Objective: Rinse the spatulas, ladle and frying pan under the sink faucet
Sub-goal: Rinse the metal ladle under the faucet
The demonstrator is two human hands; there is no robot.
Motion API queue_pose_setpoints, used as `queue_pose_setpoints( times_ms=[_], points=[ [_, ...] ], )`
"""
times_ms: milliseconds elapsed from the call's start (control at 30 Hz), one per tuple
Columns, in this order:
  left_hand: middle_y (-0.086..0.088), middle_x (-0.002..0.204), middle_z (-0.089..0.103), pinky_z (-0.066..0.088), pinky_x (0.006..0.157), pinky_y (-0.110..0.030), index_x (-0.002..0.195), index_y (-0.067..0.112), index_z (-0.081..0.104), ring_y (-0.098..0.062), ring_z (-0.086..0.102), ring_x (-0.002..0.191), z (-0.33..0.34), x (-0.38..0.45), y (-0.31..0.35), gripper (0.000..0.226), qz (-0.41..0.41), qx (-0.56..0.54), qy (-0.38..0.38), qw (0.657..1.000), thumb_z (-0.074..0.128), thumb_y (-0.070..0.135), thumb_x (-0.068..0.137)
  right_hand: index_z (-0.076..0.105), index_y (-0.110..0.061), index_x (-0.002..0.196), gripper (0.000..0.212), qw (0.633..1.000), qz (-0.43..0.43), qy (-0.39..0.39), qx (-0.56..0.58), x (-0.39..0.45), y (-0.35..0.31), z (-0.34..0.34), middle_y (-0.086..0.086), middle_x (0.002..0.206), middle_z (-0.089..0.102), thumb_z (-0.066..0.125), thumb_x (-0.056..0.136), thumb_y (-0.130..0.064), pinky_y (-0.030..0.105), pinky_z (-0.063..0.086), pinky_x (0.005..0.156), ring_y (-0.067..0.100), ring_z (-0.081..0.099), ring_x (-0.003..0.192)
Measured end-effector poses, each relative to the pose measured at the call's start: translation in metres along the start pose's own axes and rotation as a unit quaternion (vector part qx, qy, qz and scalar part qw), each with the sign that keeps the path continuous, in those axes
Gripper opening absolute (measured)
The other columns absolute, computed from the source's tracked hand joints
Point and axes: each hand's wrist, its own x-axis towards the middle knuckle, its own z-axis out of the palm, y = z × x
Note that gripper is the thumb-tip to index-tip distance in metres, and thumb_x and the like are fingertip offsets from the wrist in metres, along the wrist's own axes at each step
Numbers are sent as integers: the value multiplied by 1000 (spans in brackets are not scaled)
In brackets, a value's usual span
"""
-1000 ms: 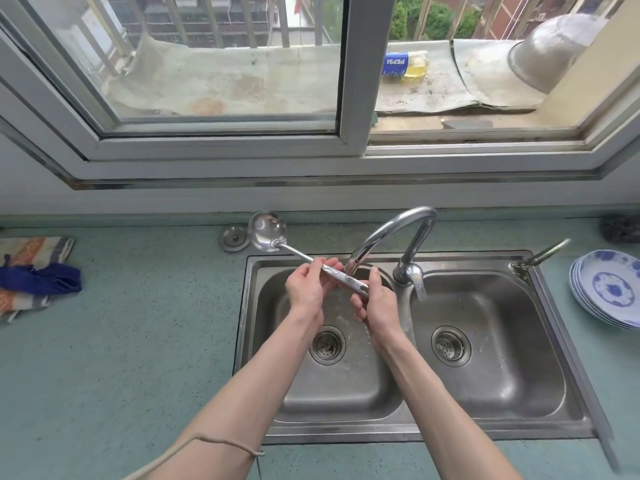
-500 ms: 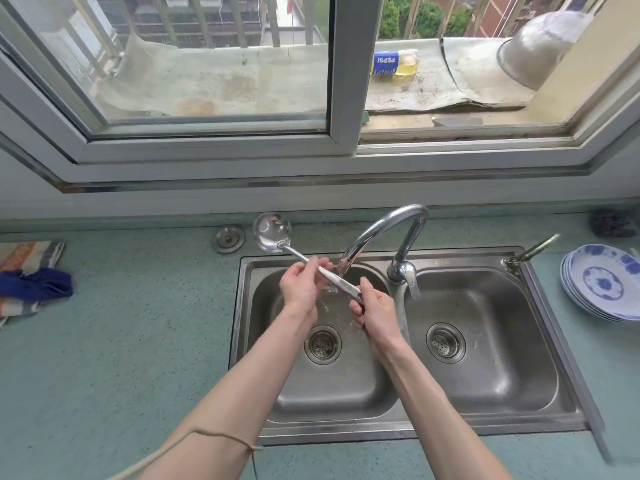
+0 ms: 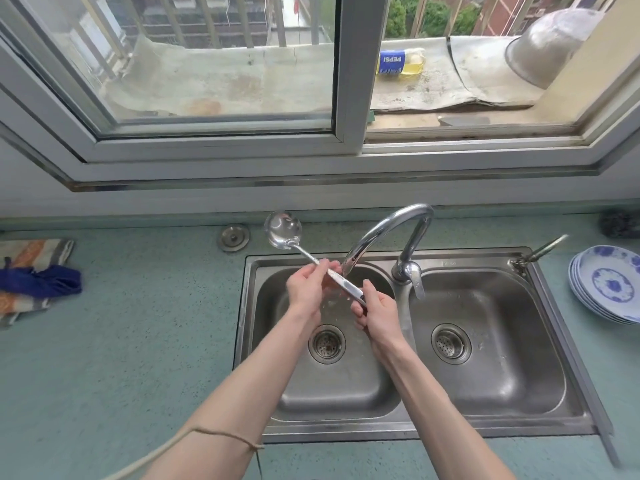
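A steel ladle (image 3: 284,230) slants over the left basin of the double sink (image 3: 408,261), its bowl up and to the left past the sink's rim. My left hand (image 3: 306,289) wraps the middle of the handle. My right hand (image 3: 375,311) grips the handle's lower end. The curved faucet (image 3: 388,230) points its spout at the handle between my hands, and water runs there. No spatula or frying pan is in view.
A stack of blue-and-white plates (image 3: 609,284) sits on the counter at the right. A folded cloth with a blue rag (image 3: 34,282) lies at the far left. A round metal cap (image 3: 233,238) is set in the counter behind the sink. A window ledge runs above.
The ladle and both hands stay under the spout; my left hand has slid slightly along the handle. The view has shifted a little.
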Motion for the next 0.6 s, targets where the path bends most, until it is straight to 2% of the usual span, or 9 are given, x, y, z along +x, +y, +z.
queue_pose_setpoints(
  times_ms=[67,133,200,300,367,433,533,567,600],
  points=[
    [-19,88,74,62,68,-39,108,-8,70,-25,69,68,5,-14,-10,26,0,39,-57,998,75,12,92,71,-11,87,43,1000,-4,13,0,5,-2,8,0,57,46,44,110,-34,22,28,45,9,35,47],
    [-13,73,66,53,48,-30,114,-12,64,-18,58,51,8,-24,-23,35,-11,51,-100,994,76,11,90,73,-13,82,46,1000,-3,27,8,8,-4,13,0,56,45,44,110,-34,22,28,44,9,35,47],
    [-13,73,68,54,50,-30,115,-12,62,-21,60,52,8,-23,-22,38,-10,48,-101,994,77,13,90,70,-12,79,47,1000,-7,19,16,6,-5,12,1,55,43,44,111,-34,23,28,44,10,34,47],
    [-16,97,77,63,78,-35,110,-5,68,-25,76,83,-1,-3,-6,25,-2,-17,-26,1000,70,15,96,66,-11,83,43,1000,-12,-7,0,-4,-3,3,-2,55,42,43,111,-34,21,25,44,11,31,48],
    [-16,99,78,62,83,-35,111,-6,68,-21,77,88,-6,10,-2,23,3,-40,12,999,67,13,98,69,-9,85,45,1000,-19,-13,-19,-6,-1,1,-2,55,42,43,111,-34,23,23,46,11,31,48],
    [-17,94,78,62,79,-40,109,-5,70,-23,76,80,-1,4,-6,28,1,-18,-5,1000,73,17,94,69,-11,86,43,999,-23,-8,-25,-4,-3,6,-2,56,43,44,110,-35,24,24,47,11,32,50],
    [-15,69,67,54,52,-34,103,-5,71,-20,59,49,8,-16,-20,45,-25,25,-58,998,84,33,83,76,-17,91,38,1000,-21,5,-17,1,-7,16,0,58,41,48,108,-37,25,26,47,10,34,50],
    [-14,67,66,53,49,-32,102,-6,72,-20,59,48,9,-18,-20,43,-29,21,-62,997,82,33,85,77,-16,93,38,1000,-20,5,-15,1,-8,16,0,58,41,48,108,-37,25,26,47,11,34,50],
    [-15,72,70,56,52,-33,101,-6,73,-21,64,53,10,-18,-16,37,-29,4,-60,998,78,29,89,75,-13,93,40,1000,-20,3,-19,0,-8,14,0,57,41,47,109,-37,25,25,47,11,34,49]
  ],
)
